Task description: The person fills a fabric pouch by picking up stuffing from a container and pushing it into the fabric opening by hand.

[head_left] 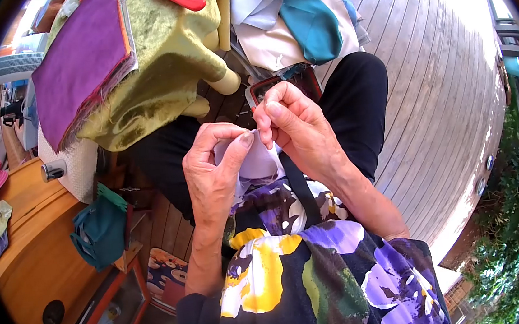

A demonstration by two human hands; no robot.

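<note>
And here we are, close work over the lap: the left hand [213, 163] has the top edge of the pale cloth [261, 162] gripped between thumb and forefinger, the rest hanging between the knees. Right beside it, the right hand [299, 124] is up with thumb and forefinger closed together, its lower fingers near that same edge; whether anything fine sits in that pinch is too small to tell. The step in hand looks like delicate fingertip work along the cloth's edge. Judging from here, the next move calls for a steady left pinch, the edge held taut, and small, exact right-hand handling. Ahead, the teal cloth [315, 22] and gold cloth [166, 65] lie well apart from the hands.
</note>
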